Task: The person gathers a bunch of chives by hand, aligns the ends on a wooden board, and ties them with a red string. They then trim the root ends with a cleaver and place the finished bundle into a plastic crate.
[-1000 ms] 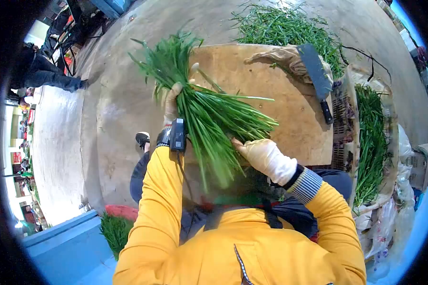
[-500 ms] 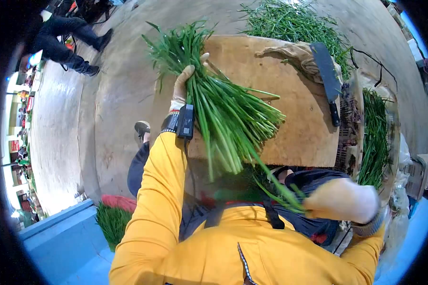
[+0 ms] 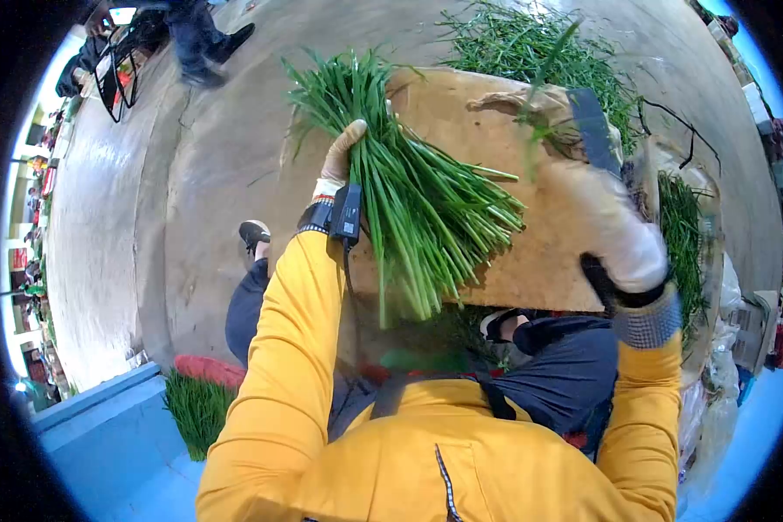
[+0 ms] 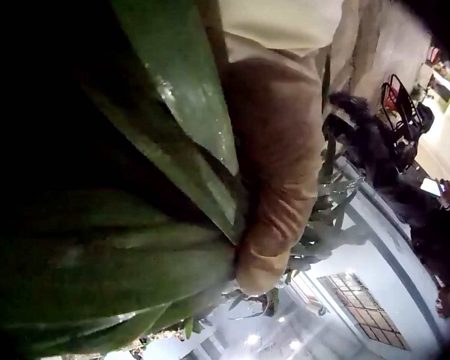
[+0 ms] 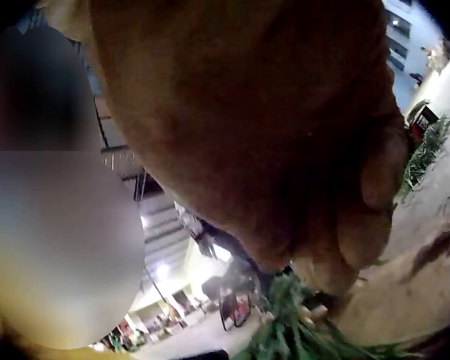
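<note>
In the head view my gloved left hand [image 3: 344,152] grips a thick bunch of garlic chives [image 3: 435,222] near its leafy end. The pale cut ends fan out to the right over a wooden board [image 3: 552,252]. In the left wrist view a gloved finger [image 4: 274,195] wraps across the broad leaves. Motion blurs my gloved right hand [image 3: 605,217] above the board's right side. A few loose chive blades [image 3: 544,83] stick up from its fingertips, also blurred. The right wrist view shows that hand's fingers [image 5: 360,236] curled. A cleaver's blade [image 3: 592,130] lies behind the hand, its handle hidden.
A beige cloth [image 3: 518,104] lies under the cleaver. Loose leaves form a pile [image 3: 531,48] on the floor beyond the board. On the right stands a crate of greens [image 3: 683,217]. More chives [image 3: 196,413] lie at lower left. A person's legs [image 3: 200,43] show at upper left.
My right hand pulled several blades from the bunch towards me and to the right, then swung up and forward with them. The left hand keeps its grip. The person at upper left has walked rightward.
</note>
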Demonstrator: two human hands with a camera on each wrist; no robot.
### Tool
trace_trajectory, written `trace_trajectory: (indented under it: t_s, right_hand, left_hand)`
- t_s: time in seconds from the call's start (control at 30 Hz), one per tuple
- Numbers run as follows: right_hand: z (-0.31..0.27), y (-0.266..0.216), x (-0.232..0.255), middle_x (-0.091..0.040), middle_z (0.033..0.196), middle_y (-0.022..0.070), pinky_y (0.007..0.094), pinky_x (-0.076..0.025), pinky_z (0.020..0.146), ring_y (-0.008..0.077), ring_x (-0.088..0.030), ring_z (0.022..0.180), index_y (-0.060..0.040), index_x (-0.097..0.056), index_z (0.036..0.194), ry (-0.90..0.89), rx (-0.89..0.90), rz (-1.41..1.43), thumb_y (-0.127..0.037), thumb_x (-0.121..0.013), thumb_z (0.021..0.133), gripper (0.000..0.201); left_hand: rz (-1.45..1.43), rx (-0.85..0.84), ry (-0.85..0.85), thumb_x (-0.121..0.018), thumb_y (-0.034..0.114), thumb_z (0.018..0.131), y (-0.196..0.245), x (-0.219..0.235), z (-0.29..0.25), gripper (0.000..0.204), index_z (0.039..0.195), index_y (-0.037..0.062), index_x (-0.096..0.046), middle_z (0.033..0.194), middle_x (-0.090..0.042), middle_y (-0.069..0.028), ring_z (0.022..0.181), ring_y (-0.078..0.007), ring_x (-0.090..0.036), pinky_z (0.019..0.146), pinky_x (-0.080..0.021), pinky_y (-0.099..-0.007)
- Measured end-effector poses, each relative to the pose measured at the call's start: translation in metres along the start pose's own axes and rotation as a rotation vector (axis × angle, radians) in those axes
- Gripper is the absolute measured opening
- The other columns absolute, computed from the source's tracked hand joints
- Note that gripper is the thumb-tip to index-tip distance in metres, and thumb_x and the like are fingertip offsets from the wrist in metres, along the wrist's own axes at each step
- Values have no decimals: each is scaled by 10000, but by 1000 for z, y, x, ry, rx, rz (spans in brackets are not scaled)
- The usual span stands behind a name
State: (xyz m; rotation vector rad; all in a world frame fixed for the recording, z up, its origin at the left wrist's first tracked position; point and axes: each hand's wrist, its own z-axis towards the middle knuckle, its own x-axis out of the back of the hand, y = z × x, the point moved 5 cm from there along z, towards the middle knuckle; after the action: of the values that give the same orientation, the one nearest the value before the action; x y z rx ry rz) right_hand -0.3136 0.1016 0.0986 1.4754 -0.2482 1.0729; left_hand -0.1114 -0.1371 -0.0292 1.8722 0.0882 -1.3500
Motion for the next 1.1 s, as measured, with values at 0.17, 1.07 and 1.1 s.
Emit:
trace_trajectory:
  t_s: [0.17,1.07,1.1]
  right_hand:
    - [44,-84,-53,-628,702,129,400,-498,563,316,-637,669,-61,-608,785,-312,-174,992,-92,-528,793,86]
    - [65,-101,0,-585,620,105,382,-476,536,295,-625,623,-89,-590,674,-86,-9,958,-144,-607,711,69]
    - [65,-104,0,-585,620,105,382,-476,536,295,-625,623,-89,-590,674,-86,-8,958,-144,-607,711,69]
  left_hand:
    - [-140,184,159,-696,216,827,2,29,-9,397,1152,16,-589,1086,-656,-117,948,-225,-642,834,-545,-364]
    - [2206,-839,-509,-432,282,955,-26,-131,-61,446,1397,251,-380,1407,-439,-17,1339,-250,-343,1132,-184,-417]
    - [2242,-689,-549,-485,351,907,-52,-105,-53,509,1399,266,-387,1442,-396,-13,1368,-281,-283,1115,-165,-516]
